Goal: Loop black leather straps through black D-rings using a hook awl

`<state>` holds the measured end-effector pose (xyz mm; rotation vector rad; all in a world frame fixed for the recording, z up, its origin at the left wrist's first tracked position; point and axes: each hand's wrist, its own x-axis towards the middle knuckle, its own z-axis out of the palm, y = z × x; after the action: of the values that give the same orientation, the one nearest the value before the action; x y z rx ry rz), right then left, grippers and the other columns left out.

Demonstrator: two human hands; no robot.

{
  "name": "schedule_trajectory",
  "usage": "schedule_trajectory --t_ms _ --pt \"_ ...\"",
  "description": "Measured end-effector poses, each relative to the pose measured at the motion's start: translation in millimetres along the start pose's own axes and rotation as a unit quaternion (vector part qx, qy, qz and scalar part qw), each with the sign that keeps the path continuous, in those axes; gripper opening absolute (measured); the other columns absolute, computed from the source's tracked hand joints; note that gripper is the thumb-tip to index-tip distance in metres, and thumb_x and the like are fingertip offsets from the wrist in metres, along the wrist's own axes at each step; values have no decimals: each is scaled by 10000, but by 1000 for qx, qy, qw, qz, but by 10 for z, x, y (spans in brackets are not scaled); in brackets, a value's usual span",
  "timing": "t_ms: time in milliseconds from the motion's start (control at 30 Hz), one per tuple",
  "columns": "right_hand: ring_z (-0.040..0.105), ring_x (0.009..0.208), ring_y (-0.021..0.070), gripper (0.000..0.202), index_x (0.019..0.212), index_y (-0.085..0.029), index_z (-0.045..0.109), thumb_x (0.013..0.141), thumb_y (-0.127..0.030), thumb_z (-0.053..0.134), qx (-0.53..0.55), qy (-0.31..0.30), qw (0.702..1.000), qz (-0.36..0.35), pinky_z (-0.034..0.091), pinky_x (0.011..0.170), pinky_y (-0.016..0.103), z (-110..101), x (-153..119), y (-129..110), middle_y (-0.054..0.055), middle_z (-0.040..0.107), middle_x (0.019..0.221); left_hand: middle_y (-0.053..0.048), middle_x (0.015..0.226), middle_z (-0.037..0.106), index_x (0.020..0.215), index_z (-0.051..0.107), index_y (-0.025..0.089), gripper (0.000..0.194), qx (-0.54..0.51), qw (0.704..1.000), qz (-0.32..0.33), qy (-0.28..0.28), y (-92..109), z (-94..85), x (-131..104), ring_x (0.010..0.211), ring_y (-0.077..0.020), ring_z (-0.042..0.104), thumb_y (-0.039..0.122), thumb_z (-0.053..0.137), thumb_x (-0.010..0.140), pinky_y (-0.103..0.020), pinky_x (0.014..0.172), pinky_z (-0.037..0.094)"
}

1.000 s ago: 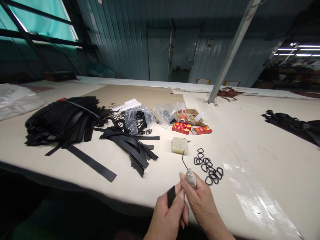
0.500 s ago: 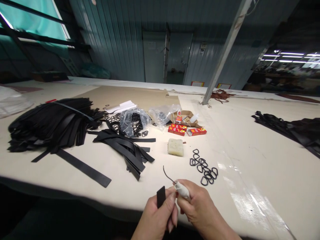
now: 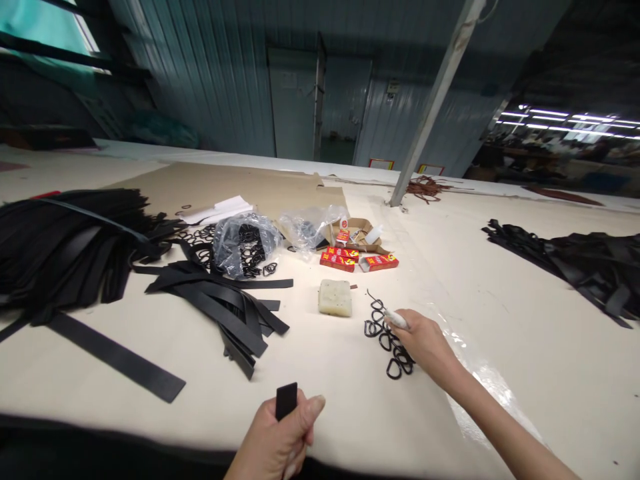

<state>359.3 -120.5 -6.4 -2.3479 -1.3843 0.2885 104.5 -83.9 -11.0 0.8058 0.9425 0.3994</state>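
Note:
My left hand, near the front edge of the table, is closed around a black strap whose squared end sticks up above the fist. My right hand reaches out over a small group of black D-rings. It grips the white handle of an awl-like tool. The tool's thin, curved metal tip points away to the left over the far rings. Part of the ring group is hidden under my right hand. A pale, waxy-looking block sits left of the rings.
Loose black straps lie left of the block, beside a large tied bundle. Behind are a plastic bag of rings, small red boxes and an open carton. A slanted post meets the table; black material lies right.
My right hand has moved away from the left hand, forward and right to the D-rings, carrying the tool. The left hand still holds the strap. The view has shifted slightly right.

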Motion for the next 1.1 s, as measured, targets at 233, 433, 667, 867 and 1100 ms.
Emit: schedule_trajectory --t_ms 233,433,667,867,1100 --pt "546 763 160 190 898 -194 611 789 -107 482 -98 -60 991 -61 408 662 270 107 517 203 23 539 853 64 492 462 924 569 134 413 26 999 26 -13 136 26 79 418 -52 240 460 644 683 -242 454 113" --pt "578 828 188 275 943 -256 640 777 -111 476 -137 -119 976 -117 405 680 247 71 688 302 46 569 914 36 587 495 961 489 155 231 -88 994 8 -71 197 -17 138 467 -74 312 251 506 751 -241 470 185" --pt "593 826 181 254 976 -255 632 805 -157 471 -176 -139 964 -143 420 659 236 34 681 270 43 588 914 -35 638 560 833 552 108 212 -130 986 22 -102 100 -96 155 497 -91 435 297 457 832 -237 490 276" --pt "580 820 227 194 927 -197 601 781 -165 478 -208 -98 964 -135 404 569 275 97 593 245 80 556 943 8 592 555 1113 472 159 374 -120 984 -8 -131 123 -112 3 446 -90 425 409 493 835 -264 511 350" --pt "594 743 223 154 845 -191 562 784 -214 423 -126 -53 986 -96 444 568 303 -120 358 44 106 580 940 29 456 445 789 568 133 252 -131 981 -15 -146 89 -167 -124 397 -71 253 333 417 765 -235 443 213"
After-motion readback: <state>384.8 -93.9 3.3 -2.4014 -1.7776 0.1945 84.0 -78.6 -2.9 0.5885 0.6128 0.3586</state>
